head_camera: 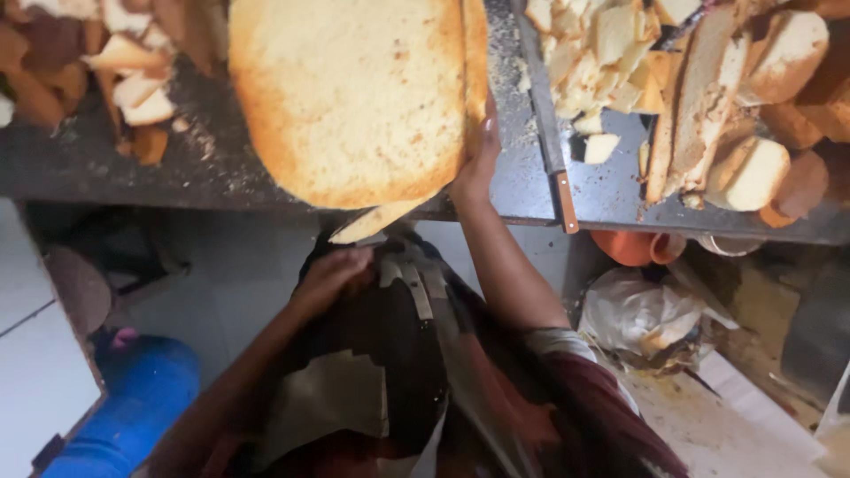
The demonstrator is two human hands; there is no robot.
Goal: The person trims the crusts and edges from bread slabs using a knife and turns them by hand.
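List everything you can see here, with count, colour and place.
Round sponge cake: one, golden brown, at the counter's edge, centre.
Knife: one, pale blade, under the cake.
Cake offcuts: a pile, cream, upper right.
Cake chunks: several, tan and white, far right.
Crust scraps: several, brown, upper left.
Counter: one, dark grey, across the top.
Blue cylinder: one, floor, lower left.
Plastic bag: one, whitish, floor, right.
Left hand: at the knife.
Right hand: against the cake's side.

Below me a dark, crumb-dusted worktop (204,159) spans the room, over a pale tiled floor (221,283) with a blue drum (133,398) beside a white cabinet (35,372), dimly lit.
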